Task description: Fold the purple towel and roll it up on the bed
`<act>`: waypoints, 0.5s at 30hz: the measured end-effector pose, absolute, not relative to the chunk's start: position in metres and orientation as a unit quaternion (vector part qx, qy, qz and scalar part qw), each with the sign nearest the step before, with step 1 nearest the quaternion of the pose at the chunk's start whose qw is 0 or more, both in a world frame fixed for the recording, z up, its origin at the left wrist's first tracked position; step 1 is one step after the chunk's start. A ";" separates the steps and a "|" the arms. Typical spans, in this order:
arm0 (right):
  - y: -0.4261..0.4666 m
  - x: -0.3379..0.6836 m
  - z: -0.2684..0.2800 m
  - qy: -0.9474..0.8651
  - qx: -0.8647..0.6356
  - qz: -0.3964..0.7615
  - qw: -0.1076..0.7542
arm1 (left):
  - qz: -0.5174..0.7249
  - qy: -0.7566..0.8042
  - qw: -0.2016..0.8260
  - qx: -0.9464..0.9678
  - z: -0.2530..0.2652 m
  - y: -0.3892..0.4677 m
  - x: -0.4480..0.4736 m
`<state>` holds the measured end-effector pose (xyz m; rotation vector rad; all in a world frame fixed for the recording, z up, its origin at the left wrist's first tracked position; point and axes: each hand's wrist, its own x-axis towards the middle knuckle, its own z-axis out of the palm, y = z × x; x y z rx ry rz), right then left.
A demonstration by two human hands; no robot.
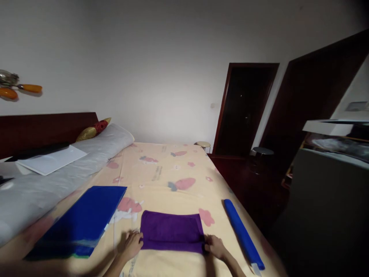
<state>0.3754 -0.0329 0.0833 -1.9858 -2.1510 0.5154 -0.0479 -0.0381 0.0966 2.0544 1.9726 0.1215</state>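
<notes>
A purple cloth (172, 227), perhaps a towel, lies flat in a rectangle on the bed, with a folded strip along its near edge. My left hand (133, 244) pinches the near left corner, its fingers closed on the fabric. At the opposite side, my right hand (215, 246) grips the near right corner of the same cloth. To the left of it lies a flat folded blue cloth (86, 215). A narrow rolled or folded blue cloth (243, 232) with a white tag rests to the right, near the bed's edge.
The bed sheet (161, 173) is pale with pink prints. A grey quilt (112, 144) with white papers (54, 158) on it runs along the headboard side. Beyond the bed's right edge are a dark stool (263, 151) and a dark cabinet (328, 207).
</notes>
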 end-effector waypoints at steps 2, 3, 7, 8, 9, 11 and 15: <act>-0.034 0.372 0.083 -0.725 -0.666 0.150 0.087 | 0.037 0.701 0.128 0.700 0.090 -0.040 -0.042; -0.036 0.368 0.084 -0.729 -0.665 0.136 0.092 | 0.038 0.707 0.115 0.697 0.086 -0.041 -0.037; -0.047 0.328 0.081 -0.758 -0.634 0.104 0.112 | 0.054 0.692 0.052 0.718 0.076 -0.047 -0.001; -0.051 0.313 0.077 -0.770 -0.618 0.109 0.113 | 0.061 0.679 0.047 0.730 0.074 -0.049 0.011; -0.054 0.296 0.072 -0.782 -0.602 0.117 0.115 | 0.067 0.663 0.050 0.744 0.071 -0.051 0.025; -0.060 0.263 0.059 -0.801 -0.569 0.137 0.126 | 0.073 0.625 0.070 0.774 0.067 -0.054 0.052; -0.064 0.224 0.037 -0.807 -0.550 0.129 0.172 | 0.080 0.577 0.078 0.809 0.062 -0.058 0.081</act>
